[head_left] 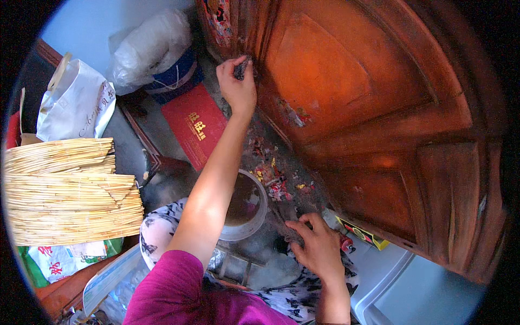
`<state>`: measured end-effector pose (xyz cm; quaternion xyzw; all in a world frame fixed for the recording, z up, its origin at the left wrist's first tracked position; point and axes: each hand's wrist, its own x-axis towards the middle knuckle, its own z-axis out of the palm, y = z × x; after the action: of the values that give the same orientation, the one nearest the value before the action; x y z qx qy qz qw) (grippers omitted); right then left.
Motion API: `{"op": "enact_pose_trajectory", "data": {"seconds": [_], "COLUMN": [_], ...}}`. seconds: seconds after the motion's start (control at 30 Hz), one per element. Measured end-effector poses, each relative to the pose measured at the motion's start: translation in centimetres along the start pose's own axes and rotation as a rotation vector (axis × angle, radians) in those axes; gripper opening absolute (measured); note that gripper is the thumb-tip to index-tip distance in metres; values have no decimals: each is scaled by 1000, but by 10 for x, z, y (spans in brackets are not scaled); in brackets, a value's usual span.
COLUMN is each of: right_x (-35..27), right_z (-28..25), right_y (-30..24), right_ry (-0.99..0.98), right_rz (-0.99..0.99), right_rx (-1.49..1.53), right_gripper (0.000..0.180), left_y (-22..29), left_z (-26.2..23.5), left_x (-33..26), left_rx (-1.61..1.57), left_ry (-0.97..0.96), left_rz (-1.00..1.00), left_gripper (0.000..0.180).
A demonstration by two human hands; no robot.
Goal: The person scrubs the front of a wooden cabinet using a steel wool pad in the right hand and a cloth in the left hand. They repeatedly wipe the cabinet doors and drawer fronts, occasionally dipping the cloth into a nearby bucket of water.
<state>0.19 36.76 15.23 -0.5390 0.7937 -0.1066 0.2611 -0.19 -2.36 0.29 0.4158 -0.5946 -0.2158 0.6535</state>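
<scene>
My left hand point(237, 89) is stretched far forward, its fingers closed on a dark grey scouring pad point(241, 68). The pad is against the edge of a brown wooden door point(325, 65), where torn scraps of coloured paper point(292, 114) still cling. My right hand point(319, 246) hovers low near the door's bottom edge, thumb and fingers apart, with nothing plainly in it. Between my arms stands a round translucent tub point(264, 216) of dark, murky water. Shreds of red and yellow paper point(279, 187) lie on the floor beside it.
At left lies a bundle of straw-coloured stalks point(70, 208) with a white bag point(81, 103) behind. A red printed sheet point(190, 116) lies near a blue bucket point(173, 78) topped with clear plastic. Right of my hand, a yellow-and-black box point(364, 233) rests by a pale plastic surface point(387, 271).
</scene>
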Motion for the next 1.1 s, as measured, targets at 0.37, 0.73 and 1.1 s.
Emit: {"op": "enact_pose_trajectory", "data": {"seconds": [0.37,0.73,1.1], "right_x": [-4,3,71], "right_z": [0,-5,-70], "right_y": [6,-2,-23], "right_ry": [-4,282,1408], "right_rz": [-7,-67,-451], "right_rx": [0,290,356], "right_gripper": [52,54,60], "left_y": [67,35,179], "left_z": [-7,-58,-176], "left_x": [-90,-144,-34], "left_rx": [-181,-136,-567], "left_ry": [-178,-472,-511], "left_rz": [-15,-557,-1238], "left_gripper": [25,31,34]}}
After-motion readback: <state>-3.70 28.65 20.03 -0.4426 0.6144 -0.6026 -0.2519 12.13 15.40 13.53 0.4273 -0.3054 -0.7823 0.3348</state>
